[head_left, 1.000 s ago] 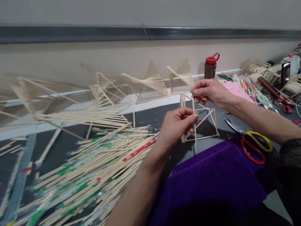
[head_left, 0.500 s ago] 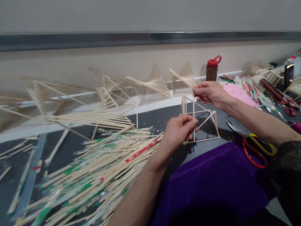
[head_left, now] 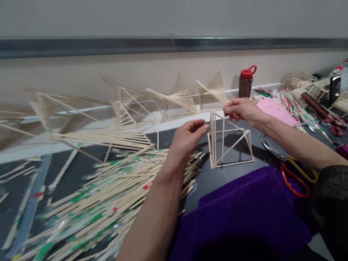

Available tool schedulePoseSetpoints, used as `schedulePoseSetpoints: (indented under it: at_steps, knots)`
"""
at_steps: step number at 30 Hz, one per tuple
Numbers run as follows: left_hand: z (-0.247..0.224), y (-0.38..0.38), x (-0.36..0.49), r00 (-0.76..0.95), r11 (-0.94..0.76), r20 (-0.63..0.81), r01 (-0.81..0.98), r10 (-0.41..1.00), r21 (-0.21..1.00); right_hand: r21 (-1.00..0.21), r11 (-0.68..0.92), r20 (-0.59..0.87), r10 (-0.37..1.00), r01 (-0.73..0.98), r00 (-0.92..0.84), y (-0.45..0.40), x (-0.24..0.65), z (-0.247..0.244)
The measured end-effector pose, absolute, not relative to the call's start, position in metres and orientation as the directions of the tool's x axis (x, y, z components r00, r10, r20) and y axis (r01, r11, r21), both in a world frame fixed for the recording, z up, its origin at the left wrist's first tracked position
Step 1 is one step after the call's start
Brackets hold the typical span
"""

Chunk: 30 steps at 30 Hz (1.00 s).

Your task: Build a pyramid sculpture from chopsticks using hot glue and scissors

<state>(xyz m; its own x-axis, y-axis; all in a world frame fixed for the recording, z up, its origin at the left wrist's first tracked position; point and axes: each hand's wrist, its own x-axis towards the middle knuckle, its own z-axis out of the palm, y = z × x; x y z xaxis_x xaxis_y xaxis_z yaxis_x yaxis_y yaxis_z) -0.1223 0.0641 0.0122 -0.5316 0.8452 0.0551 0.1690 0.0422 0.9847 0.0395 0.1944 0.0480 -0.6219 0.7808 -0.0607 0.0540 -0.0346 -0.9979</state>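
A small frame of joined wooden sticks (head_left: pixel 236 164) stands on the dark table. My right hand (head_left: pixel 240 110) pinches the top end of a wooden stick (head_left: pixel 223 139), which hangs upright at the frame's left part, its lower end near the bottom bar. My left hand (head_left: pixel 190 136) is just left of the frame, thumb and fingertips apart with nothing between them. Below and left of the frame lies a large pile of loose sticks (head_left: pixel 108 197), some in clear and green wrappers.
Fanned stick models (head_left: pixel 176 97) line the wall. A bottle with a red lid (head_left: pixel 245 84) stands behind the frame. Scissors (head_left: pixel 295 174) and purple cloth (head_left: pixel 244 214) lie at the right front. Pink paper (head_left: pixel 276 110) and wrapped sticks are farther right. A ruler (head_left: pixel 31 206) lies left.
My left hand has let go of the upright stick and moved left and up, away from the frame. My right hand still pinches the stick's top, slightly lower.
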Motion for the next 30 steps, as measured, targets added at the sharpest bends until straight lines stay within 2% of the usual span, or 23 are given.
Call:
schedulePoseSetpoints:
  at_steps: [4,12,24,30]
  knots:
    - [0.006,0.076,-0.123,-0.342,0.159,-0.176,-0.078,0.923,0.984,-0.997,0.010,-0.037,0.776,0.070,-0.630,0.194,0.037,0.045]
    - [-0.001,0.079,-0.119,-0.183,0.285,-0.328,-0.226,0.927,0.932,-0.993,0.089,0.017,0.770,0.080,-0.637,0.196,0.033,0.042]
    - [-0.006,0.079,-0.112,-0.176,0.325,-0.350,-0.156,0.920,0.933,-0.961,0.266,0.159,0.749,0.072,-0.643,0.194,0.030,0.028]
    - [-0.006,0.079,-0.110,-0.191,0.286,-0.307,-0.129,0.933,0.950,-0.945,0.323,0.220,0.738,0.048,-0.638,0.194,0.029,0.026]
